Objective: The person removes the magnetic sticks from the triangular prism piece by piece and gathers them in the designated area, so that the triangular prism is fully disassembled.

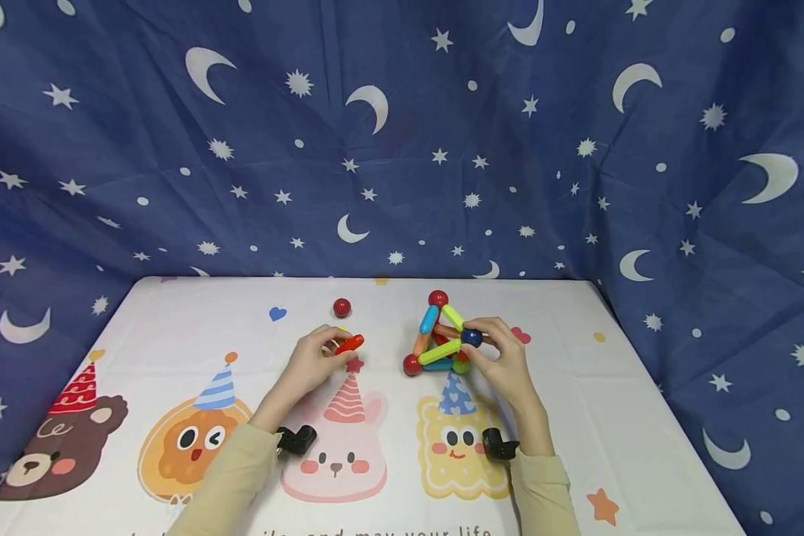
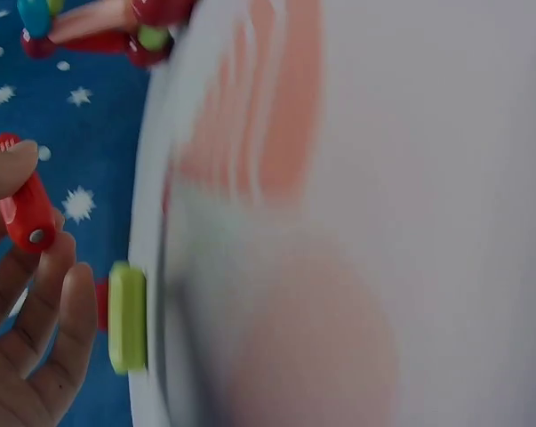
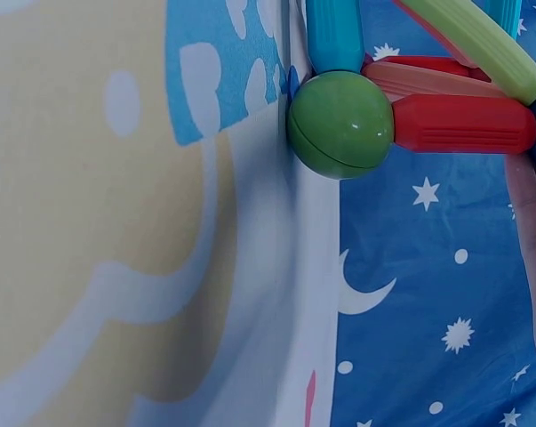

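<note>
My left hand (image 1: 311,362) pinches a red magnetic rod (image 1: 350,344) between thumb and fingers, above the cloth. In the left wrist view, the metal tip of that rod (image 2: 29,206) shows at its lower end. Farther right, my right hand (image 1: 507,366) grips a dark blue ball (image 1: 472,338), one corner of a frame of magnetic rods and balls. Lime-green rods (image 1: 440,351) run from this ball to red balls (image 1: 412,365). Low in the frame, a green ball (image 3: 340,124) joins a red rod (image 3: 464,124) and a blue rod (image 3: 334,36).
A loose red ball (image 1: 342,307) lies behind my left hand. Close to that hand is a lime-green rod (image 2: 127,317), mostly hidden in the head view. The white tablecloth (image 1: 616,417) has cartoon prints; a blue star-and-moon curtain (image 1: 402,193) hangs behind the table.
</note>
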### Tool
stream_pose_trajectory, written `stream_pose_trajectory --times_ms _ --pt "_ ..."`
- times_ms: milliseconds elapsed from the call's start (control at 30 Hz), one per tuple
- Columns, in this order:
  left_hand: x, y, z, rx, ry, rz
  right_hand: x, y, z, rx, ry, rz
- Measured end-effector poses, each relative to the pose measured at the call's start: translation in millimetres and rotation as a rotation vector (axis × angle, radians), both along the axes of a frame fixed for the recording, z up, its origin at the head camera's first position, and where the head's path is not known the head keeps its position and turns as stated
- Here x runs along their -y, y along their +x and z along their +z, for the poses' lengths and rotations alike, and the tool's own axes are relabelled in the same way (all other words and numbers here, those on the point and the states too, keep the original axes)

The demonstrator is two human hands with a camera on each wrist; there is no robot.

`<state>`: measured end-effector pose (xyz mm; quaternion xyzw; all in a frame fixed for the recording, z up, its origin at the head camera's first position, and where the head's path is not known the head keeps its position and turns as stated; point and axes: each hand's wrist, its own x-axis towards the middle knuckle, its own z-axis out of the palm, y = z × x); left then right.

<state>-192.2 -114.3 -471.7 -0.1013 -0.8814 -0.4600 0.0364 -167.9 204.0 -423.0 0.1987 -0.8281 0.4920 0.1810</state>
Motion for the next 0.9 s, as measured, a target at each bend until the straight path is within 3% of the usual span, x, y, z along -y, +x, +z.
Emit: stream_pose_trajectory --times_ms 267,467,633,900 --pt "23.7 -14.2 -0.6 -0.005 -0.25 -0.088 1 0.8 0.5 -0.001 0.005 -0.012" --pt "30.5 -21.1 -1.0 -0.008 -0.414 -0.104 0 0.1 -0.5 0.003 -0.003 0.004" --pt "32.1 -25.7 -3.0 -0.026 -0.479 -0.11 -1 -0.4 -1.8 0.001 -0.005 0.002" --pt "31.6 -28.8 -3.3 -0.033 -0.505 -0.121 0 -0.7 -2.8 0.009 0.001 -0.022"
